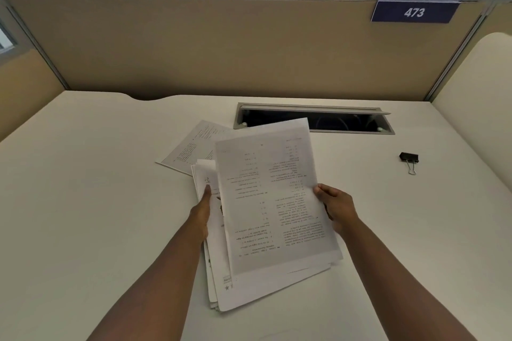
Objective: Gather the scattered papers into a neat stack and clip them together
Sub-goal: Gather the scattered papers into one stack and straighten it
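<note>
Both forearms reach forward over the white counter (83,174): the right hand (336,206) has its grip closed on the right edge of a printed sheet (274,196), thumb on top, holding it tilted above the pile of papers (249,288). The left hand (201,212) lies along the pile's left edge, thumb flat on the paper; its fingers are hidden, so I cannot tell its grip. Another sheet (191,147) lies just behind the pile, and the black binder clip (409,158) sits well apart to the right.
</note>
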### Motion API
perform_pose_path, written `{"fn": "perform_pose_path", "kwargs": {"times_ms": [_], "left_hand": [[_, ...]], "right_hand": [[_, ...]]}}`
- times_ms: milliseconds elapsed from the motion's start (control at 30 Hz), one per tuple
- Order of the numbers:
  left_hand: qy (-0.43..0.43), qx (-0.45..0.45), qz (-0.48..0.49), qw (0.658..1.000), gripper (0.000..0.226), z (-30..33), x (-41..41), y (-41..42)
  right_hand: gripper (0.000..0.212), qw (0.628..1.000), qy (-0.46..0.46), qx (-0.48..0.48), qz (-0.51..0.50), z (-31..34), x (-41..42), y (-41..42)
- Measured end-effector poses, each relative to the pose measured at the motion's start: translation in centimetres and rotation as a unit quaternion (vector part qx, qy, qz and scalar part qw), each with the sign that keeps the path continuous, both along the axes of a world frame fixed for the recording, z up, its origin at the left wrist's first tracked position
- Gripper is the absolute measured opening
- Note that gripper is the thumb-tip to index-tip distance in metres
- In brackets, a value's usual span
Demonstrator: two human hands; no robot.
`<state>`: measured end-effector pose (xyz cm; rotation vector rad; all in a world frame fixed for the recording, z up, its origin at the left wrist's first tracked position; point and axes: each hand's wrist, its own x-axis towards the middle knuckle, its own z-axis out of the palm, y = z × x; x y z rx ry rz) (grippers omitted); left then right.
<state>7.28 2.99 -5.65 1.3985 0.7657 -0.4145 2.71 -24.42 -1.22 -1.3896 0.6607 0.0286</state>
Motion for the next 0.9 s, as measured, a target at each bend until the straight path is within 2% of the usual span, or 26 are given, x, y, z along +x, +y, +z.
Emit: {"fn": "perform_pose_path", "kwargs": {"times_ms": [233, 500, 567, 700, 767, 900], "left_hand": [[0.009, -0.006, 0.023, 1.000, 0.075, -0.1, 0.2, -0.1], [0.006, -0.009, 0.026, 1.000, 0.072, 0.9, -0.5, -0.3], [0.001, -0.024, 0.020, 1.000, 0.078, 0.6, -0.4, -0.1], [-0.001, -0.015, 0.001, 1.000, 0.106, -7.3, 3.0, 2.5], [0.012, -0.007, -0.008, 1.000, 0.107, -10.2, 4.0, 3.5], [-0.003, 0.000, -0.049, 0.999, 0.102, -11.4, 4.6, 3.9]], "right_hand": [[0.027, 0.997, -0.003, 0.071, 0.003, 0.7, 0.5, 0.1], [0.024, 0.996, -0.001, 0.089, 0.014, 1.3, 0.4, 0.5], [0.020, 0.996, 0.000, 0.090, 0.016, 1.5, 0.3, 0.7], [0.012, 0.996, 0.003, 0.080, 0.028, 1.5, 0.1, 1.0], [0.004, 0.997, 0.007, 0.073, 0.032, 1.5, 0.1, 1.2], [0.003, 0.997, 0.011, 0.072, 0.036, 1.4, 0.1, 1.5]]}}
